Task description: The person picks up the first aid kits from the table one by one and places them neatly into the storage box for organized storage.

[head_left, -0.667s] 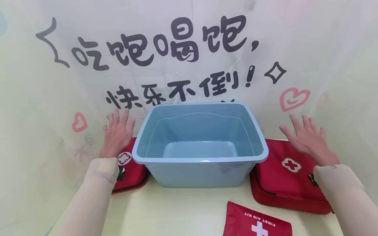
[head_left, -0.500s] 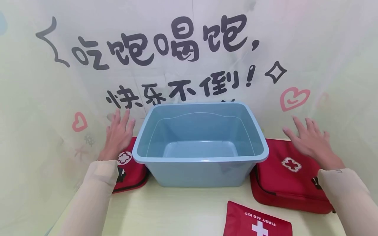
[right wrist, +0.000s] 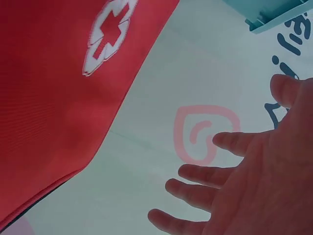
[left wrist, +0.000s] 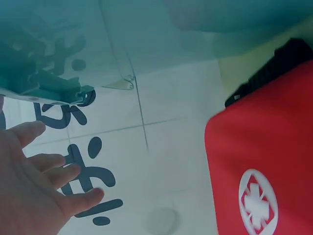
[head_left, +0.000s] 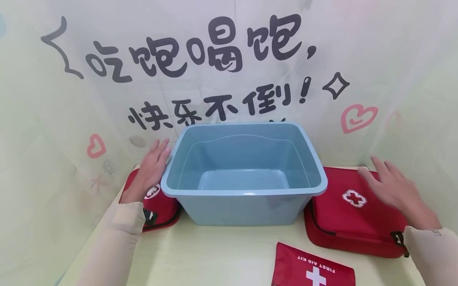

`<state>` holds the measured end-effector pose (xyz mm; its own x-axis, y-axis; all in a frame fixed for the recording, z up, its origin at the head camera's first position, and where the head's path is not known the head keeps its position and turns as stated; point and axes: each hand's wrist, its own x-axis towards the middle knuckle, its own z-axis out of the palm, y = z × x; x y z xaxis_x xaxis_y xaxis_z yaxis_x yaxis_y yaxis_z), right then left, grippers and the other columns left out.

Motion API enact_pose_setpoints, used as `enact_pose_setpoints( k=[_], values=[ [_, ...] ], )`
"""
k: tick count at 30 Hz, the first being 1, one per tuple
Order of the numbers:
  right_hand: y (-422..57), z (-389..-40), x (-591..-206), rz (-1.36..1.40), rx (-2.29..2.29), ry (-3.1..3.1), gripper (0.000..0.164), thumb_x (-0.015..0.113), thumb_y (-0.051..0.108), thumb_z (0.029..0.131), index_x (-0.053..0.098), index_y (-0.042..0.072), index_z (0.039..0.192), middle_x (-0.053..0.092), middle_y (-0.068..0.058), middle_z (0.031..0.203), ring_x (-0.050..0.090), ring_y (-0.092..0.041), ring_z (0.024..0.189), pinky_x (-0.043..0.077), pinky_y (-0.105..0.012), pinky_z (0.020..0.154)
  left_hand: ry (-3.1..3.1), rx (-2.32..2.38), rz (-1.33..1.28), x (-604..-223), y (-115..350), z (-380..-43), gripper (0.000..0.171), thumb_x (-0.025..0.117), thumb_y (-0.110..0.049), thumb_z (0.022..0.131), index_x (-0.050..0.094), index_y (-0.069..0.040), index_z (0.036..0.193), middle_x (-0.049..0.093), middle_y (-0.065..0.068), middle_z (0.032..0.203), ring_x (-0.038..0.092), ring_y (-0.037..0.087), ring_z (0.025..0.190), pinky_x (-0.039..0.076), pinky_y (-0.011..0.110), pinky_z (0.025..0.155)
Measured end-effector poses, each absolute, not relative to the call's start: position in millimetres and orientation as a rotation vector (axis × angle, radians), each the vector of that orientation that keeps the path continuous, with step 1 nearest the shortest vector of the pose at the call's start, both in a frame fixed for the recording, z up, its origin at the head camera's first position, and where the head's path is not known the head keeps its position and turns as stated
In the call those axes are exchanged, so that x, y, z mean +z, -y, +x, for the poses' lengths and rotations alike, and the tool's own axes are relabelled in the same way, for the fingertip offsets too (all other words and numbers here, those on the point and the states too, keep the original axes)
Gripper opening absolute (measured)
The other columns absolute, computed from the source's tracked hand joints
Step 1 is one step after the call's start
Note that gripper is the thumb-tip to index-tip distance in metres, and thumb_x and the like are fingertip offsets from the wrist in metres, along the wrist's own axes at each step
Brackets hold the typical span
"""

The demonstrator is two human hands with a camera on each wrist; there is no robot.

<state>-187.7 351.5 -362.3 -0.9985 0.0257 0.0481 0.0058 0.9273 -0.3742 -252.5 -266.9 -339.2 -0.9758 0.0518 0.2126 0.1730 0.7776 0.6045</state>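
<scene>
A blue plastic bin point(head_left: 239, 210) stands in the middle of the table, and I see no objects inside it. Close by the bin's left side is my left hand point(head_left: 148, 172), fingers extended and holding nothing. It is above a red first aid bag point(head_left: 168, 212) with a white emblem, partly hidden by the hand and the bin. On the right, my right hand point(head_left: 395, 188) hovers over a larger red first aid bag point(head_left: 343, 218), its fingers spread and holding nothing. In the right wrist view, the fingers point(right wrist: 195, 193) appear apart from the bag.
A flat red first aid pouch point(head_left: 297, 266) lies at the front right of the table point(head_left: 214, 254), cut off by the frame's lower edge. A pale printed wall sheet point(head_left: 222, 87) with dark lettering and hearts rises right behind the bin.
My left hand has come right, nearer the bin's side. My right hand has moved right and toward me, lower over the larger bag. Bin, bags and pouch stay in place.
</scene>
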Motion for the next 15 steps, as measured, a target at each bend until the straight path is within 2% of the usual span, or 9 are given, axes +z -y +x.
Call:
enact_pose_setpoints(
  k=[3,8,10,15],
  values=[
    [-356.8,-178.2,-367.7,-0.077,0.635,3.02,0.087,0.044,0.05,0.102,0.003,-0.005,0.155,0.017,-0.044,0.141,0.024,-0.062,0.122,0.029,-0.081,0.087,2.764,-1.051,-0.192,-341.4,265.5,-250.8,0.064,0.03,-0.05,0.105,0.021,-0.017,0.16,0.013,0.016,0.165,0.014,0.044,0.149,0.018,0.072,0.11],
    [-365.8,-165.4,-375.8,-0.179,0.771,2.997,0.085,0.039,0.045,0.104,-0.001,-0.012,0.152,0.015,-0.046,0.141,0.022,-0.064,0.122,0.03,-0.08,0.088,2.707,-1.182,-0.197,-344.4,264.0,-245.8,0.061,0.036,-0.048,0.105,0.037,-0.013,0.154,0.043,0.018,0.151,0.042,0.044,0.135,0.034,0.067,0.105],
    [-369.0,-160.8,-380.0,-0.218,0.821,2.976,0.084,0.036,0.045,0.105,-0.002,-0.015,0.15,0.014,-0.047,0.143,0.02,-0.065,0.125,0.027,-0.08,0.092,2.7,-1.218,-0.182,-345.5,263.4,-242.8,0.059,0.038,-0.048,0.105,0.04,-0.014,0.153,0.046,0.017,0.148,0.047,0.043,0.13,0.039,0.065,0.103],
    [-377.3,-151.0,-393.3,-0.294,0.892,2.93,0.082,0.028,0.046,0.107,0.0,-0.02,0.147,0.012,-0.049,0.144,0.016,-0.067,0.13,0.02,-0.079,0.099,2.695,-1.294,-0.148,-348.2,263.0,-234.9,0.063,0.043,-0.049,0.103,0.036,-0.015,0.155,0.043,0.018,0.15,0.05,0.045,0.128,0.047,0.06,0.097]
  ],
)
